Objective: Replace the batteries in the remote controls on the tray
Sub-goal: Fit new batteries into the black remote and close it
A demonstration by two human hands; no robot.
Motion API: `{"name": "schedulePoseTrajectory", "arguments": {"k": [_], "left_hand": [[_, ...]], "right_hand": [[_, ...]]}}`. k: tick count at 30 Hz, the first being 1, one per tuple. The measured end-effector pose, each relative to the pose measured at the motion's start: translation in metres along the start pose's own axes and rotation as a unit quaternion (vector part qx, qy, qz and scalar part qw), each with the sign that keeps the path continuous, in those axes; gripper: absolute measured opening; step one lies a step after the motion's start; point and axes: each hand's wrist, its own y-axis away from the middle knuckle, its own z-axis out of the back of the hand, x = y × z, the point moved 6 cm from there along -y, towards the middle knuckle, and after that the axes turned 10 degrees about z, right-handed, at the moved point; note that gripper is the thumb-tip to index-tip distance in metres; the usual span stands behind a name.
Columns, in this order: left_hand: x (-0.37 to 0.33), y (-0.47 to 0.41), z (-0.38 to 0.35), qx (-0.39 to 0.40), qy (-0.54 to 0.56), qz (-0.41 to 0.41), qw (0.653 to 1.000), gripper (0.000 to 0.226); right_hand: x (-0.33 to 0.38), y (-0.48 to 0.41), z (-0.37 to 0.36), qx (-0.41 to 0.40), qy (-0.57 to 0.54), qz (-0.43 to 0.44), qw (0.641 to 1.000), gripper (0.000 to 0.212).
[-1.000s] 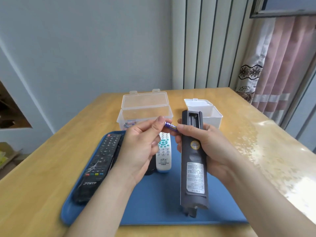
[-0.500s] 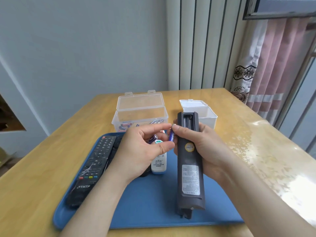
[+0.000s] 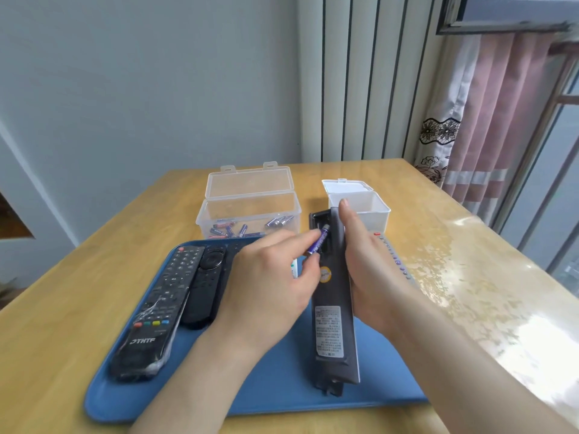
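Observation:
My right hand (image 3: 365,270) holds a long dark grey remote (image 3: 333,308) face down above the blue tray (image 3: 282,389), its battery compartment open at the far end. My left hand (image 3: 266,283) pinches a purple battery (image 3: 319,243) between thumb and fingers, its tip at the open compartment. On the tray's left lie a black remote (image 3: 156,311) in plastic wrap and a second black remote (image 3: 205,286). A white remote (image 3: 294,269) is mostly hidden behind my left hand.
Behind the tray stands a clear open box (image 3: 249,211) with several purple batteries. To its right stands a white open box (image 3: 360,205). A grey remote (image 3: 394,258) lies on the wooden table (image 3: 62,292) right of my right hand. Curtains hang at the right.
My left hand has turned the battery and moved it right, from beside the remote onto its open compartment. My right hand tilted the remote and its thumb moved off the battery.

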Motion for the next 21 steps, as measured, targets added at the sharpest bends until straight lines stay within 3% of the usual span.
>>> {"name": "schedulePoseTrajectory", "arguments": {"k": [15, 18, 21], "left_hand": [[-0.005, -0.002, 0.003, 0.001, -0.010, -0.024, 1.000, 0.022], [0.001, -0.004, 0.005, 0.009, 0.025, 0.022, 0.999, 0.022], [0.015, -0.008, 0.006, 0.030, 0.126, 0.149, 0.980, 0.022]], "right_hand": [[0.001, 0.007, -0.009, 0.033, 0.005, 0.005, 0.999, 0.055], [0.000, 0.009, -0.013, 0.047, 0.006, 0.000, 0.999, 0.055], [-0.003, 0.011, -0.019, 0.055, 0.011, -0.003, 0.998, 0.055]]}}
